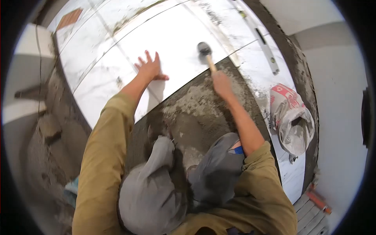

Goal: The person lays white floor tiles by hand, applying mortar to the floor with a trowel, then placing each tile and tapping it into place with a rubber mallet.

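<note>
My left hand has its fingers spread over a large white tile, with nothing in its grip. Wrapped round the wooden handle of a mallet, my right hand is above the tile's near edge. The mallet's dark head is over the white surface; whether it touches is unclear. Below both hands lies rough grey mortar, bordering the tile edge, with my knees over it.
An opened sack stands at the right on white tiles. A spirit level lies at the upper right, beside the wall. Brown block pieces are at the left. An orange-red object sits at the lower right.
</note>
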`<state>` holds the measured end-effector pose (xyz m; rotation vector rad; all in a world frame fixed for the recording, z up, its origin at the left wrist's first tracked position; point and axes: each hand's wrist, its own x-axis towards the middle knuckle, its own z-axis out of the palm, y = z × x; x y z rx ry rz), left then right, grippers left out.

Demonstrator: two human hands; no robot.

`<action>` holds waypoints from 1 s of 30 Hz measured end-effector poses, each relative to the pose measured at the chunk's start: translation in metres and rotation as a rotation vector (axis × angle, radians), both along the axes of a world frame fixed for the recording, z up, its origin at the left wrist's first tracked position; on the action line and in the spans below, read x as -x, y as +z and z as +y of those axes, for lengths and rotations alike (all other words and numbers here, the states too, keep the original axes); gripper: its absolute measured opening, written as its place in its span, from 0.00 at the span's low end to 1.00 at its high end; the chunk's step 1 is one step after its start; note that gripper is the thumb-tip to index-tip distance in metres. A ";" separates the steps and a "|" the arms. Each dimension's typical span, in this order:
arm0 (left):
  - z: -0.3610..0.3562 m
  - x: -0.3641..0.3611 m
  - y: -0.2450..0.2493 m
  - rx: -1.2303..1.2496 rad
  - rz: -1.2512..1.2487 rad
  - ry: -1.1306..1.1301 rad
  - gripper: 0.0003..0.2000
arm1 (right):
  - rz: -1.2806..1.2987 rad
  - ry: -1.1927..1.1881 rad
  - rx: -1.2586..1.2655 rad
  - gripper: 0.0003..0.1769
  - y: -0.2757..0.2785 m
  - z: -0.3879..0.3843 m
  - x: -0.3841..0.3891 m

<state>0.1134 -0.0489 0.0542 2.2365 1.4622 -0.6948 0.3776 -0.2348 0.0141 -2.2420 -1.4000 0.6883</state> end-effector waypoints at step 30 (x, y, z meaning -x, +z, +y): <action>-0.006 0.001 0.010 -0.027 -0.033 -0.001 0.66 | 0.083 -0.131 -0.015 0.25 0.022 0.003 0.007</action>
